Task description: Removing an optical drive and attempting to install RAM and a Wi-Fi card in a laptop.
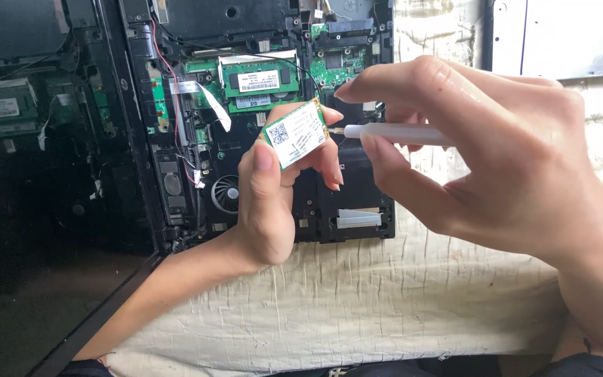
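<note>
Green, the small rectangular circuit card with a white label [295,133] sits pinched in the left hand [268,188], above the opened black laptop chassis [259,105]. At its three o'clock edge, the right hand [483,146] clasps a slim white plastic tool [396,134]; steady, light tip contact seems wise.

Matt green circuit card with glossy white paper label [295,132], smooth white plastic tool [396,134], wrinkled cream cloth [357,300], matt black plastic laptop chassis [137,119].

The small card [296,134] is green with a white label bearing a black square code, the tool [399,134] is white, the opened laptop chassis [343,202] is black, and the cloth [357,300] is cream.
</note>
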